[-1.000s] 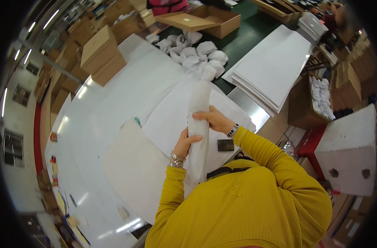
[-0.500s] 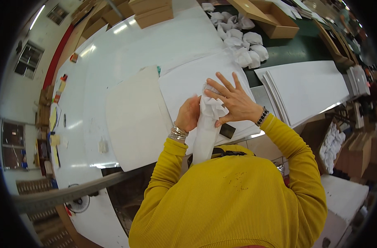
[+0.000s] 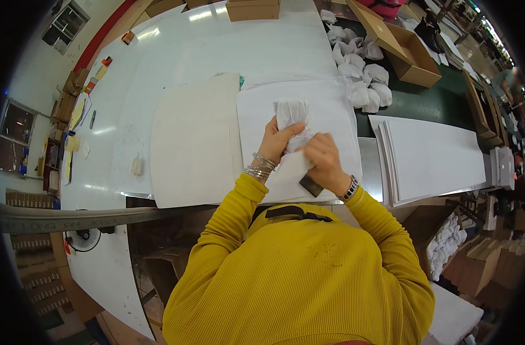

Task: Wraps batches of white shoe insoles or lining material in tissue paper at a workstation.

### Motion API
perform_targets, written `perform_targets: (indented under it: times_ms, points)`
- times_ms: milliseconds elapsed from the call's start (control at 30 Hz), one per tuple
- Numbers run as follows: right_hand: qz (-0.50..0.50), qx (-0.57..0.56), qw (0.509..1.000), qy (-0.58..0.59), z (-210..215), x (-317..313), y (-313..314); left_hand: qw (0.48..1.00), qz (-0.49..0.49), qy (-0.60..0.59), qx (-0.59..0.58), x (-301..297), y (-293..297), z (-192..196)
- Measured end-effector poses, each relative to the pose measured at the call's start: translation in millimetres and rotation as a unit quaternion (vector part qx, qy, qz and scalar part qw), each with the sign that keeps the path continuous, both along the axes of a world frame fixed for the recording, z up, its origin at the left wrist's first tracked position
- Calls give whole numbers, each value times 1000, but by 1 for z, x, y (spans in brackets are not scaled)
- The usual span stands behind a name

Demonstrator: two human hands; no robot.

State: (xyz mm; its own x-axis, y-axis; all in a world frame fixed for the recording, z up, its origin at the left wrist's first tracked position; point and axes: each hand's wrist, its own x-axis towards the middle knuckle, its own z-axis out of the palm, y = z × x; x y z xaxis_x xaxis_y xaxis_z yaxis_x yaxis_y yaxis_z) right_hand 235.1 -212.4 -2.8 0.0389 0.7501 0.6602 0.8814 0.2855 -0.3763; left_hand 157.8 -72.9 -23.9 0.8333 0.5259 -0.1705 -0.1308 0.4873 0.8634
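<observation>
My left hand (image 3: 275, 140) is closed round a white paper-wrapped bundle (image 3: 292, 110), its thumb pressed across the front. What lies inside the paper is hidden. My right hand (image 3: 325, 162), slightly blurred, has its fingers curled against the loose near end of the wrapping paper (image 3: 293, 167). Both hands are over a stack of white paper sheets (image 3: 254, 109). A small dark flat block (image 3: 311, 186) rests by the near edge of the stack, just below the right hand.
Large cream sheets (image 3: 193, 149) lie left of the stack on a glossy white table (image 3: 130, 126). Several white paper-wrapped bundles (image 3: 360, 72) are piled at the far right beside an open cardboard box (image 3: 415, 63). More white sheets (image 3: 432, 161) are stacked on the right.
My right hand has gone from spread fingers on the bundle to curled fingers at its loose paper end. The left thumb now presses on the bundle. The view has shifted.
</observation>
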Motion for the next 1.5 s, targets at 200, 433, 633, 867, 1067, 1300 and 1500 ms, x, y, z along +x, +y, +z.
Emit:
perform_targets:
  times_ms: [200, 433, 633, 867, 1067, 1300, 1500]
  points:
    - [-123, 119, 955, 243, 7, 7, 20, 993, -58, -52, -90, -11, -7, 16]
    - [-35, -21, 785, 618, 15, 13, 19, 992, -118, -45, 3, -8, -3, 18]
    - [147, -83, 703, 691, 26, 36, 13, 984, -171, -49, 30, -8, 8, 17]
    - [30, -92, 754, 649, 2, 32, 12, 986, -101, -65, 113, -10, -18, 16]
    - [9, -81, 913, 400, -12, 21, -2, 993, -74, -65, 59, -18, -12, -26]
    - [51, -125, 967, 218, 25, 27, -33, 952, -146, 39, -267, -17, -43, -20]
    - [-2, -61, 886, 460, 9, 34, -62, 981, -188, -19, 33, -17, -79, 12]
